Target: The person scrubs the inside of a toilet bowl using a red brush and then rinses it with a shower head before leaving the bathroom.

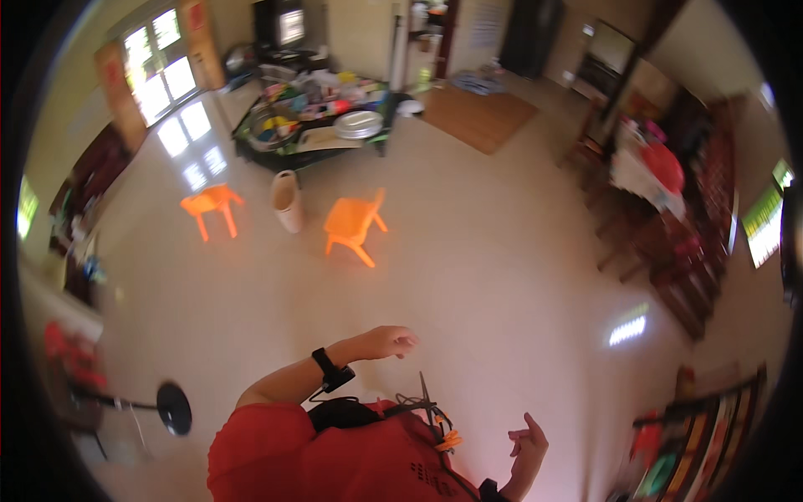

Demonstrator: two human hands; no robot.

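Observation:
My left hand [386, 342] is held out in front of my chest with the fingers curled in, and nothing shows in it. A black band with a small box and a cable [333, 371] sits on that wrist. Lower and to the right, my right hand [527, 443] is raised with its fingers apart, holding nothing. Another dark band [492, 491] circles the right wrist. Black cables and an orange clip [449, 441] hang at the front of my red shirt [351, 460]. Neither hand touches any object.
Two orange plastic chairs [351, 222] flank a tall pale bin [288, 201] ahead. Beyond them a low table [322, 151] bears a heap of items and stacked plates [358, 125]. A brown mat [478, 115] lies behind. Right: a cloth-covered table [636, 176] and a rack [703, 435].

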